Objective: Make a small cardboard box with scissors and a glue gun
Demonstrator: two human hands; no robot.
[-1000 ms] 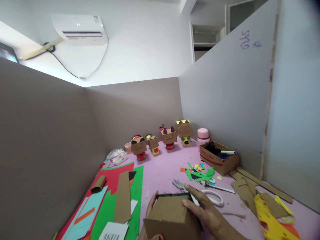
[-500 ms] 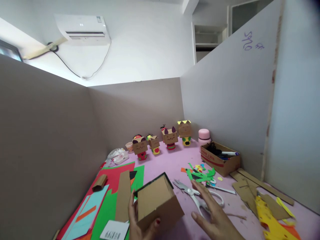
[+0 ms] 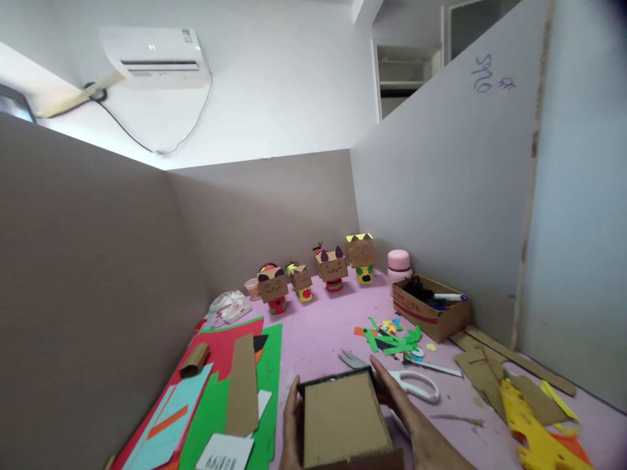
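Observation:
A brown cardboard box (image 3: 343, 418) with a black edging along its far rim is held low at the front of the table. My left hand (image 3: 292, 424) grips its left side, fingers pressed along the wall. On the opposite side my right hand (image 3: 404, 408) is closed against the box, the thumb out of sight. White-handled scissors (image 3: 415, 385) lie just beyond the right hand, partly covered by it and the box. Left of the box are a cardboard strip (image 3: 241, 385) and a white card with printed figures (image 3: 225, 452) on green paper (image 3: 210, 408).
Paper scraps (image 3: 392, 336) lie past the scissors. At right are an open box of pens (image 3: 431, 316), cardboard pieces (image 3: 482, 372) and a yellow glue gun (image 3: 526, 421). Several cardboard cat-faced figures (image 3: 333, 266) and a pink flask (image 3: 399, 264) stand behind. Grey partitions (image 3: 269, 209) enclose the table.
My right hand has moved left from above the scissors onto the box's right side. The box has turned to face squarely forward and shifted right and lower.

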